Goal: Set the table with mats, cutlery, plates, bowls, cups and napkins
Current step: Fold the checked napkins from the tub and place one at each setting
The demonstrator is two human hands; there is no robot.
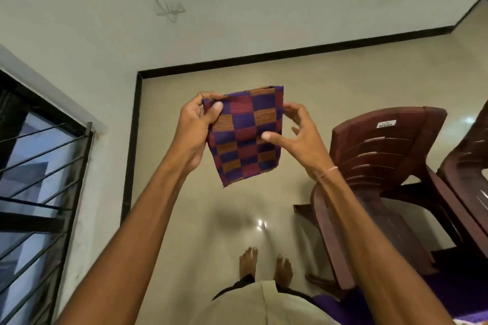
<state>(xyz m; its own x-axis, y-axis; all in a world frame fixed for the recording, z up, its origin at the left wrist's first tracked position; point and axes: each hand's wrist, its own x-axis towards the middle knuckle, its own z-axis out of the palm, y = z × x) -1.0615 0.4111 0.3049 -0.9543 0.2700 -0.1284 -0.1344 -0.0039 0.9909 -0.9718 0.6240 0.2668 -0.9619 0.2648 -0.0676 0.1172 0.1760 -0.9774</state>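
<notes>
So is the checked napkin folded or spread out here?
Folded: the checked napkin hangs as a small doubled rectangle, pinched by the left hand and right hand.

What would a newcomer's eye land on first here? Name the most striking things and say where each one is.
First comes the checked cloth, purple, maroon and orange, held up in mid-air at the centre of the view. The left hand pinches its upper left corner, and the right hand touches its right edge with a thumb on the front. Next are the stacked maroon plastic chairs on the glossy floor at right, and the barred window at left.
</notes>
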